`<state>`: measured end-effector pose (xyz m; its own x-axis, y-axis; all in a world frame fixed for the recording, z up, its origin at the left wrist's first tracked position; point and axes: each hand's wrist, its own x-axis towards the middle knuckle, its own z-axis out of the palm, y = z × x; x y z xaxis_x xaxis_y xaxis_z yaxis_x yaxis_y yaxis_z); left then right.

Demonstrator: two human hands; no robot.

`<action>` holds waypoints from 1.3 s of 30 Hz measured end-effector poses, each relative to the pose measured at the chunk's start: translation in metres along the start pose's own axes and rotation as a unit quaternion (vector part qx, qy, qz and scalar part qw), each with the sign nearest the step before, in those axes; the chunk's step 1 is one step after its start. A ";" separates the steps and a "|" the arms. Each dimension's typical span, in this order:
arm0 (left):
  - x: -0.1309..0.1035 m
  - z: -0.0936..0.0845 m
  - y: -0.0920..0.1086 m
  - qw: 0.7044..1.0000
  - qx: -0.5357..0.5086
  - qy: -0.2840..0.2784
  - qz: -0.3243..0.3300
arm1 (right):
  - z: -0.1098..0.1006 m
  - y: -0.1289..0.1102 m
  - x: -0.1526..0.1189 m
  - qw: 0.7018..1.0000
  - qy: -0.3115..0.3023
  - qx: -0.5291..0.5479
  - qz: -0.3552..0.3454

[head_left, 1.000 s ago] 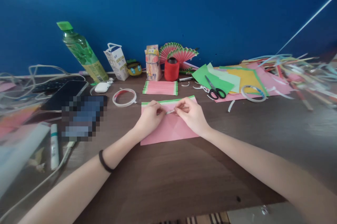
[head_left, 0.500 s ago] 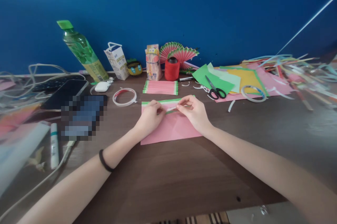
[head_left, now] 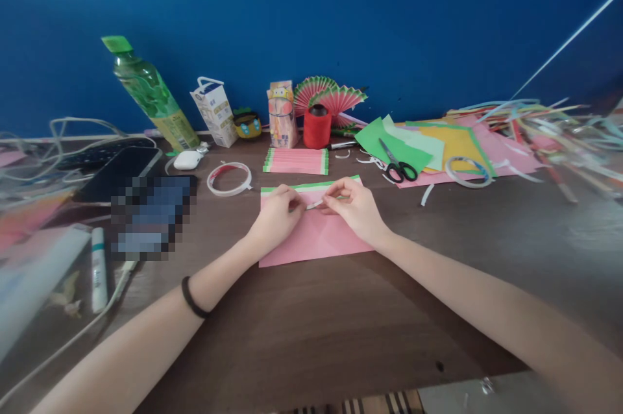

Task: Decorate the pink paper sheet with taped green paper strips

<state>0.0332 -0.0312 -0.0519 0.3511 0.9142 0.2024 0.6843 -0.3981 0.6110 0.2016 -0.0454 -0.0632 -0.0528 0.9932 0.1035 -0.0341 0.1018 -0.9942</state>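
Note:
A pink paper sheet [head_left: 316, 245] with a green and white band along its far edge lies flat on the dark desk. My left hand [head_left: 280, 216] rests over its left half, fingers curled at a narrow white strip [head_left: 314, 204]. My right hand [head_left: 353, 209] pinches the strip's other end above the sheet's right half. The fingers partly hide the strip, and what it is made of is unclear. Behind the sheet lies a pleated pink and green paper [head_left: 296, 161]. A roll of tape [head_left: 230, 179] is left of the sheet.
Black scissors [head_left: 399, 164] lie on green paper [head_left: 396, 145], beside another tape roll [head_left: 468, 172]. Along the blue wall stand a leaning green bottle [head_left: 150, 93], cartons [head_left: 214, 112] and a red thread spool [head_left: 317, 127]. Phones [head_left: 158, 213], cables and a marker [head_left: 99, 271] occupy the left.
My right hand has shifted very slightly left along the white strip, and less of the strip shows between the hands. The pink sheet stays in place.

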 end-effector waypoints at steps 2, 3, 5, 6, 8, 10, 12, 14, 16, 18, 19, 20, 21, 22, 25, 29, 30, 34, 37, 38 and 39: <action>0.000 0.000 0.000 1.000 -0.003 0.001 -0.001 | 0.000 0.000 0.000 1.000 0.000 -0.001 0.002; 0.000 0.000 0.000 1.000 -0.004 0.001 -0.001 | 0.000 0.000 0.000 1.000 0.001 -0.002 0.002; 0.000 0.000 0.000 1.000 -0.003 0.001 -0.003 | 0.000 0.000 0.000 1.000 0.002 -0.004 0.000; 0.000 0.000 0.000 1.000 -0.003 0.000 -0.004 | 0.000 -0.001 0.000 1.000 0.002 -0.006 -0.002; 0.000 0.000 0.000 1.000 -0.005 -0.001 -0.005 | 0.000 -0.001 0.000 1.000 0.005 -0.010 -0.002; 0.000 0.000 0.000 1.000 -0.005 -0.001 -0.005 | 0.000 0.000 0.000 1.000 0.007 -0.011 -0.001; 0.000 0.000 0.000 1.000 -0.004 0.000 -0.003 | 0.000 0.000 0.001 1.000 0.007 -0.008 0.001; 0.000 0.000 -0.001 1.000 -0.002 0.000 0.000 | 0.000 0.001 0.001 1.000 0.009 -0.003 0.005; 0.000 0.000 -0.001 1.000 -0.002 0.000 0.003 | 0.000 0.001 0.002 1.000 0.014 0.001 0.007; 0.000 0.000 -0.001 1.000 -0.002 0.000 0.003 | 0.000 0.002 0.002 1.000 0.015 0.004 0.007; 0.000 0.001 -0.001 1.000 -0.002 0.001 0.002 | 0.000 0.002 0.002 1.000 0.014 0.005 0.007; 0.000 0.001 -0.002 1.000 -0.002 0.001 0.002 | 0.000 0.002 0.002 1.000 0.012 0.005 0.006; 0.000 0.001 -0.002 1.000 -0.002 0.001 0.001 | 0.000 0.002 0.002 1.000 0.010 0.004 0.005; 0.001 0.001 -0.002 1.000 -0.001 0.001 0.002 | 0.000 0.002 0.002 1.000 0.008 0.003 0.005; 0.001 0.001 -0.002 1.000 -0.002 0.003 0.007 | 0.000 0.002 0.002 1.000 0.009 -0.004 0.006; 0.000 0.001 -0.002 1.000 -0.002 0.003 0.010 | 0.000 0.000 0.002 1.000 0.015 0.006 0.012; 0.000 0.001 -0.002 1.000 0.000 0.004 0.011 | 0.000 -0.001 0.002 1.000 0.017 0.014 0.015; 0.000 0.001 -0.002 1.000 0.001 0.004 0.007 | 0.001 -0.003 0.002 0.999 0.023 0.035 0.031; 0.001 0.001 -0.002 1.000 -0.002 0.002 0.004 | 0.001 -0.004 0.002 0.999 0.019 0.033 0.034; 0.001 0.001 -0.002 1.000 -0.003 0.003 0.004 | 0.000 -0.004 0.002 0.999 0.018 0.033 0.033; 0.001 0.002 -0.002 1.000 -0.003 0.003 0.004 | 0.000 -0.004 0.002 0.999 0.016 0.032 0.031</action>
<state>0.0329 -0.0295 -0.0544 0.3522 0.9115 0.2123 0.6773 -0.4048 0.6143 0.2013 -0.0438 -0.0594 -0.0251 0.9989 0.0403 -0.0959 0.0377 -0.9947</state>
